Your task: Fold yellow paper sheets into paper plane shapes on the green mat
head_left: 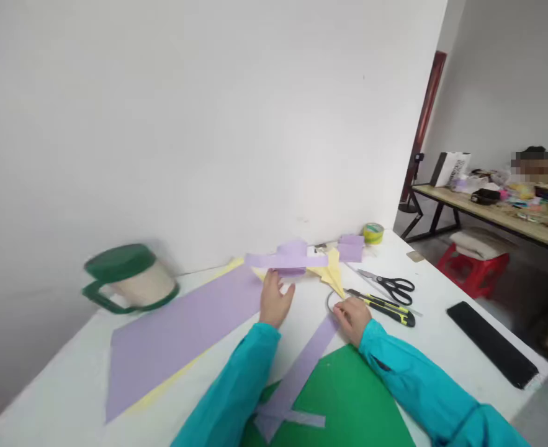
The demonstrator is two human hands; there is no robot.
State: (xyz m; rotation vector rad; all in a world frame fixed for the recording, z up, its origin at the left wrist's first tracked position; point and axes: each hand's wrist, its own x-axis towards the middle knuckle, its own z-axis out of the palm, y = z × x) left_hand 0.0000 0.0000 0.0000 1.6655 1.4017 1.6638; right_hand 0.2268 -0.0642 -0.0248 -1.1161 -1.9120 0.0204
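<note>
My left hand [274, 299] reaches forward and touches a folded purple paper piece [287, 257] near the wall; its fingers look curled on the piece's lower edge. My right hand [352, 318] rests on the white table [69, 391] at the top end of a long purple paper strip [301, 366], fingers bent, next to a thin wire loop [332, 301]. A folded yellow paper shape [330, 273] lies between the hands. Both arms wear teal sleeves.
A large purple sheet [180, 332] over a yellow one lies at left, a green sheet [348, 403] in front. Scissors [390, 287], a yellow-black utility knife [385, 307], a tape roll [373, 233], a black bar [492, 344] and a green-lidded container [127, 276] surround them. Another table and red stool stand at right.
</note>
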